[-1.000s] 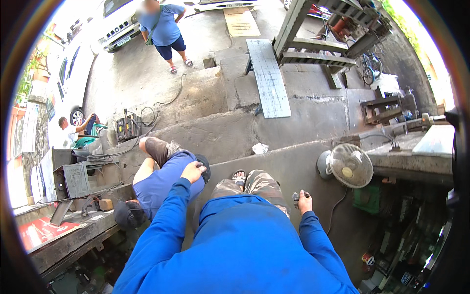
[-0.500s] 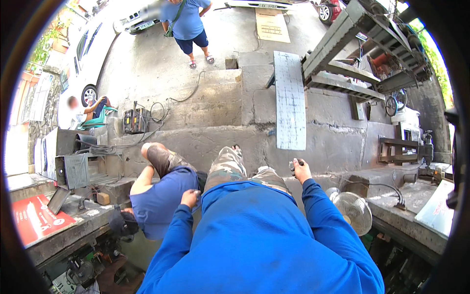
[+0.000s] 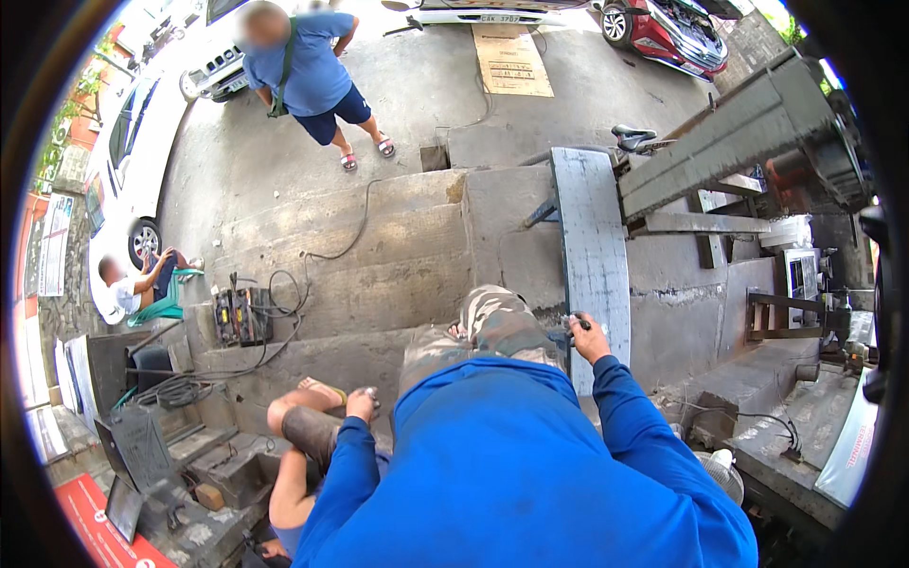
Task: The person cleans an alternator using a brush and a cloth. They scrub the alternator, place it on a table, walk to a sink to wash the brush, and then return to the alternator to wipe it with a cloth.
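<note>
My right hand [image 3: 591, 340] is curled round a small dark object [image 3: 583, 324], too small to name. It is in front of the near part of a long grey metal plate [image 3: 595, 227], by its left edge; whether it touches the plate I cannot tell. My left hand [image 3: 361, 404] hangs closed by my left thigh, with something small and greyish at its fingers that I cannot make out. Below the hands show my camouflage shorts [image 3: 511, 327]. Both my arms are in blue sleeves.
A co-worker's bent leg [image 3: 311, 431] is close on my left. Beyond lies a boxy machine [image 3: 242, 314] with loose cables [image 3: 180, 390]. A heavy steel frame [image 3: 729, 142] stands right of the plate, a fan [image 3: 721, 473] behind my right arm. One person [image 3: 312, 71] stands ahead; another sits far left.
My body has moved forward, toward the plate. My right hand has come from beside the plate's near end to in front of it. The co-worker has slid back toward the lower edge of view.
</note>
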Demonstrator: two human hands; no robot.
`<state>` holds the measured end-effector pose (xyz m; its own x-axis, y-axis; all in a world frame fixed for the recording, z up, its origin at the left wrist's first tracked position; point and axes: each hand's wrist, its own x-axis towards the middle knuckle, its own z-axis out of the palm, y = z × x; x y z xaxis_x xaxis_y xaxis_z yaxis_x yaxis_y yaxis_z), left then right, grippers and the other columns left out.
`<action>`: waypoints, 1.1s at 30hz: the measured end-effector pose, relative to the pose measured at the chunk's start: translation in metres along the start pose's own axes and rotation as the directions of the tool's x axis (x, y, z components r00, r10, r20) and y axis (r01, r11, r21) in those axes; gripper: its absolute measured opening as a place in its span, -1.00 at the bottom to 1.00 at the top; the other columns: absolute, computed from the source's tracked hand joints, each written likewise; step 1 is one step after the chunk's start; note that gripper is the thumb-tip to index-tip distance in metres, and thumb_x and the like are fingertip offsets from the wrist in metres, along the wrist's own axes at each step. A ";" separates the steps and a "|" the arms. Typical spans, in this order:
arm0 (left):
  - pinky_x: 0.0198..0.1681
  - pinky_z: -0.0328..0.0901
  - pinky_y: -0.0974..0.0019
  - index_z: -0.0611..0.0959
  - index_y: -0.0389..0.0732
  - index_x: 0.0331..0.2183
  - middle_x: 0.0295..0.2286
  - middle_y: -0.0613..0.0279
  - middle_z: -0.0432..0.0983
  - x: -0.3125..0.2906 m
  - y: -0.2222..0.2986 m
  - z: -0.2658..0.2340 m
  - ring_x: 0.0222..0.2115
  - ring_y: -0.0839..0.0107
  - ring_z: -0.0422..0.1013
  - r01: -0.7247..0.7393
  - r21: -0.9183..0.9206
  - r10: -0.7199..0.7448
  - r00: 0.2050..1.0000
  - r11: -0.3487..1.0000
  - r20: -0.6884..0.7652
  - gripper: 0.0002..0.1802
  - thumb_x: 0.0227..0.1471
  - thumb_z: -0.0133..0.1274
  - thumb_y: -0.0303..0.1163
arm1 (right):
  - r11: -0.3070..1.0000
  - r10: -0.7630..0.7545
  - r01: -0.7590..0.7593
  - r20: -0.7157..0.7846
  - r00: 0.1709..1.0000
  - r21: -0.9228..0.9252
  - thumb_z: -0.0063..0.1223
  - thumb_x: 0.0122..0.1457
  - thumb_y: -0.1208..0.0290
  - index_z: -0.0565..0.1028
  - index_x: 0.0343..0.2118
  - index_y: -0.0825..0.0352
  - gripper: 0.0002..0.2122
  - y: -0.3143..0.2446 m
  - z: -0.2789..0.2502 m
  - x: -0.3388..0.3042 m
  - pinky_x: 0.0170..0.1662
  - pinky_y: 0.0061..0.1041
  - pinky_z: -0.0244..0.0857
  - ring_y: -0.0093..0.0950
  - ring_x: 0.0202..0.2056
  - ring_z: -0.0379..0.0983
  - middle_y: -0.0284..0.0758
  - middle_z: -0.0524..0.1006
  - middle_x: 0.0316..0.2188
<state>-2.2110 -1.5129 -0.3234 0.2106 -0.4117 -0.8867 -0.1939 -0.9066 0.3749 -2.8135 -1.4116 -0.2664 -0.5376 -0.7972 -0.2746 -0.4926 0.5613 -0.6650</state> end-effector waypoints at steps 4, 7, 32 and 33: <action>-0.63 0.28 0.39 0.60 -0.27 -0.16 -0.44 0.26 0.55 0.026 0.148 0.012 -0.53 0.49 0.44 -0.308 0.126 0.311 0.951 0.943 -0.002 -0.68 0.15 0.14 -0.25 | 0.988 0.072 -0.088 0.125 0.990 0.127 -0.02 0.27 0.10 0.52 -0.10 0.37 -0.62 -0.042 0.009 0.071 -0.18 -0.30 0.42 -0.19 -0.32 0.57 -0.07 0.61 -0.36; -0.38 0.36 0.24 0.58 -0.15 -0.03 -0.29 0.31 0.54 0.062 0.215 0.023 -0.34 0.43 0.47 -0.314 -0.027 0.313 0.949 0.949 -0.041 -0.63 0.15 0.12 -0.23 | 0.986 0.101 -0.129 0.227 0.969 0.110 0.03 0.27 0.16 0.52 -0.11 0.41 -0.64 -0.049 0.062 0.148 -0.23 -0.37 0.43 -0.29 -0.36 0.58 -0.08 0.60 -0.41; -0.36 0.39 0.15 0.61 -0.19 -0.10 -0.33 0.19 0.57 0.640 0.702 0.242 -0.39 0.31 0.51 -0.326 0.634 0.396 0.918 0.701 0.035 -0.69 0.17 0.05 -0.24 | 0.455 0.589 -0.410 0.078 0.805 0.790 -0.06 0.36 0.14 0.49 -0.09 0.31 -0.68 -0.034 0.335 0.754 -0.56 -0.53 0.30 -0.58 -0.61 0.42 -0.36 0.55 -0.50; -0.29 0.41 0.13 0.60 -0.19 -0.09 -0.30 0.12 0.59 0.651 0.738 0.272 -0.34 0.25 0.53 -0.266 0.338 0.280 0.960 0.903 0.006 -0.66 0.18 0.02 -0.20 | 0.502 0.568 -0.404 0.061 0.821 0.764 -0.05 0.35 0.15 0.50 -0.09 0.32 -0.68 -0.032 0.339 0.768 -0.53 -0.52 0.33 -0.57 -0.59 0.44 -0.35 0.56 -0.49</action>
<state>-2.4776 -2.4248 -0.6980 0.1417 -0.6488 -0.7476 -0.5547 -0.6776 0.4829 -2.9787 -2.1176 -0.6916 -0.6792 -0.3492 -0.6455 0.4931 0.4342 -0.7538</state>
